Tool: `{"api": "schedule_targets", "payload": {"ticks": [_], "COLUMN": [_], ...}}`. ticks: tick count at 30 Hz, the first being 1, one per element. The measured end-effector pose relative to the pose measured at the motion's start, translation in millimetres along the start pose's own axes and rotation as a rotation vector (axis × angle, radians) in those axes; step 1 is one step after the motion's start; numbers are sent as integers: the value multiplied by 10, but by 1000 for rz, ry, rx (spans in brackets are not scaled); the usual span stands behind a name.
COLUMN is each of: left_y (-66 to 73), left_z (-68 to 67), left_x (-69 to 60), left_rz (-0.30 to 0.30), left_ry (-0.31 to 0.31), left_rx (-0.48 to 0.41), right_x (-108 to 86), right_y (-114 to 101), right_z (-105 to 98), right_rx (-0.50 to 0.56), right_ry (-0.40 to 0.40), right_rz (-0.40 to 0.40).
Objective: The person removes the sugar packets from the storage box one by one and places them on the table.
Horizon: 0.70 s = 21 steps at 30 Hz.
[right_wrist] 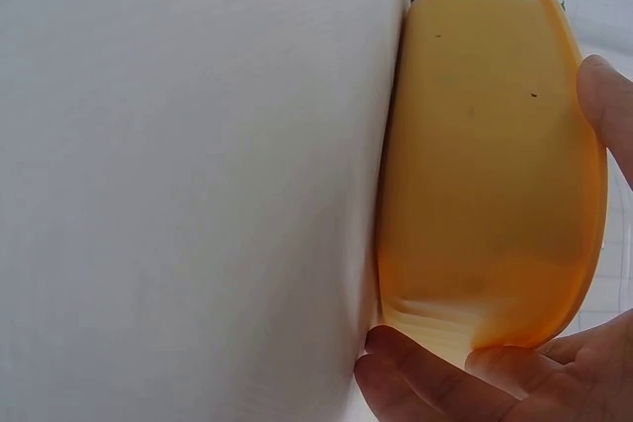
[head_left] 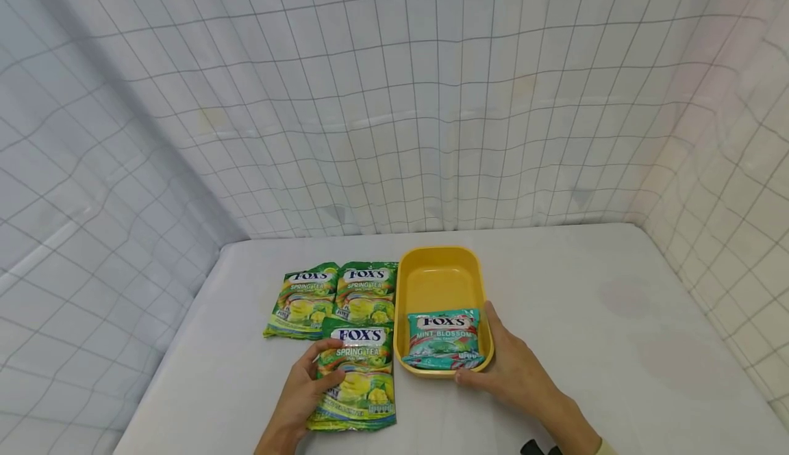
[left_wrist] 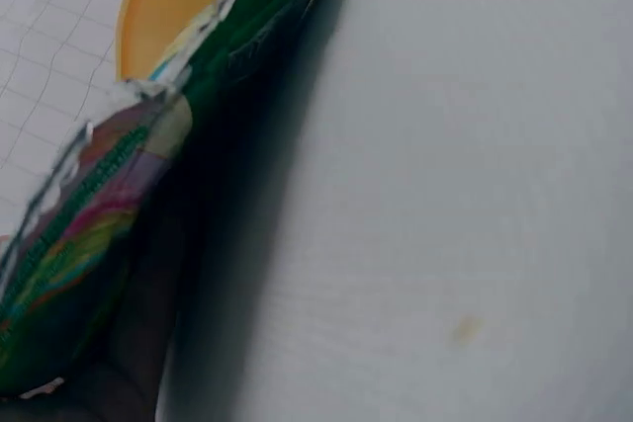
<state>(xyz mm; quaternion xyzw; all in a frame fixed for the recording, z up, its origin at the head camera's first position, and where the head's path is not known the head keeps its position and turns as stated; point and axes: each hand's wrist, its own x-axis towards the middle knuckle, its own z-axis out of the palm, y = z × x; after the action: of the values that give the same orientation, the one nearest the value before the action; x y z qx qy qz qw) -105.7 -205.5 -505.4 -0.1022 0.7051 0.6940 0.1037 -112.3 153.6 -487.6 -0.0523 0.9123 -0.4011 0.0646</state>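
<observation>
The left hand (head_left: 301, 388) grips the near Fox's Spring Tea bag (head_left: 365, 385); the right hand (head_left: 513, 367) holds a yellow tray (head_left: 439, 287) with a Fox's Mint Blossom bag (head_left: 444, 338) inside.

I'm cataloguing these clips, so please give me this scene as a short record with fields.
Left hand: grips the front green bag by its left side
Right hand: holds the yellow tray at its near right corner
Tray contents: teal bag, at the near end
Other bags: rear left green bag and rear right green bag, side by side
Surface: white table
</observation>
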Motion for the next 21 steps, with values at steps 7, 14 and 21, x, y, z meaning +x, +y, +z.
{"api": "schedule_targets", "payload": {"ticks": [7, 14, 21], "left_y": [9, 42, 99], "left_z": [57, 88, 51], "left_x": [4, -5, -35], "left_rz": [42, 72, 97], "left_ry": [41, 60, 25], "left_rx": [100, 168, 351], "right_x": [-15, -13, -9], "right_y": [5, 13, 15], "right_z": [-5, -1, 3], "right_rx": [-17, -16, -10], "right_ry": [5, 2, 1], "right_rz": [-5, -9, -15]}}
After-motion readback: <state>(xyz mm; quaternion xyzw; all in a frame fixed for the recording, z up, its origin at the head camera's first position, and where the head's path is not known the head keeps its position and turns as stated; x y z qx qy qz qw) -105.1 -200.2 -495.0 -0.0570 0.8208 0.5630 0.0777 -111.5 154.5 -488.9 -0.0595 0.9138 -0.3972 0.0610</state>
